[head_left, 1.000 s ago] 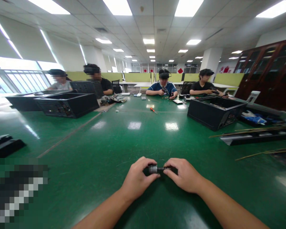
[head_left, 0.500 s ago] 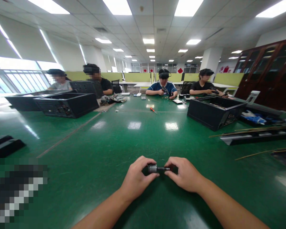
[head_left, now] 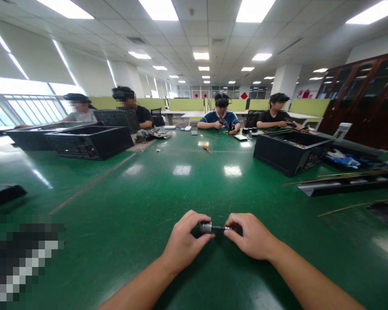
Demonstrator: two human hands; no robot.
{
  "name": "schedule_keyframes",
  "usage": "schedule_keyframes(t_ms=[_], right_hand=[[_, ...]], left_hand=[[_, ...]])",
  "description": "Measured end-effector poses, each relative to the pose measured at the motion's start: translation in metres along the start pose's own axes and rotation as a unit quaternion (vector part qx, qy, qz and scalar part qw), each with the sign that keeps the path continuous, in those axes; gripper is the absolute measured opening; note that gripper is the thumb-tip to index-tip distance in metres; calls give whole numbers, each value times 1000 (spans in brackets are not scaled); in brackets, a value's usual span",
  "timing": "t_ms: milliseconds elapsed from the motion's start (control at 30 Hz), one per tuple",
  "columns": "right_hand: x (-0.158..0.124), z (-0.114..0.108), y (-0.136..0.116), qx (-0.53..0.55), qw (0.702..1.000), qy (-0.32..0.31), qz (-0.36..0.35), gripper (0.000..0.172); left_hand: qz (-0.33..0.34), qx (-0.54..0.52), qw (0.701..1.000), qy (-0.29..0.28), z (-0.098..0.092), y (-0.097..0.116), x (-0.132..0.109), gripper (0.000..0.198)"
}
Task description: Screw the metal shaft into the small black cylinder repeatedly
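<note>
Fingers (head_left: 236, 218) of left hand (head_left: 184, 241) and right hand (head_left: 255, 239) pinch over the green table (head_left: 181, 189). Black case (head_left: 273, 155) on table's right side; rod (head_left: 208, 227) level above table's near middle, left gripping thick end, right the thin tip.

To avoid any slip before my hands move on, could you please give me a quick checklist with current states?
1. Left grip on the gray cylinder: ok, fingers and thumb hold it.
2. Right grip on the dark shaft: ok, thumb and finger at its end.
3. Shaft roughly level: ok.
4. Shaft fixed firmly in cylinder: cannot tell.
5. Orange screwdriver out of the way: ok, farther up the green table.
</note>
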State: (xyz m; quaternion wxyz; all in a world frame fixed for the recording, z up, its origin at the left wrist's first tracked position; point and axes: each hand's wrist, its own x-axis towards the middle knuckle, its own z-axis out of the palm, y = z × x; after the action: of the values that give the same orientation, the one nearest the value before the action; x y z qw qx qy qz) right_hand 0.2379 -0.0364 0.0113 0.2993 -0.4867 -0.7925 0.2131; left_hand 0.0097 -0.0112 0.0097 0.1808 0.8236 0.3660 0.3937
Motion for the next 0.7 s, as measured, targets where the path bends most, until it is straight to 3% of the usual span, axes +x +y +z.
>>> schedule_keyframes(t_ms=[700], right_hand=[[-1, -3, 8, -14, 1000, 10, 6, 5]], left_hand=[[11, -9, 1000, 9, -4, -3, 0, 26]])
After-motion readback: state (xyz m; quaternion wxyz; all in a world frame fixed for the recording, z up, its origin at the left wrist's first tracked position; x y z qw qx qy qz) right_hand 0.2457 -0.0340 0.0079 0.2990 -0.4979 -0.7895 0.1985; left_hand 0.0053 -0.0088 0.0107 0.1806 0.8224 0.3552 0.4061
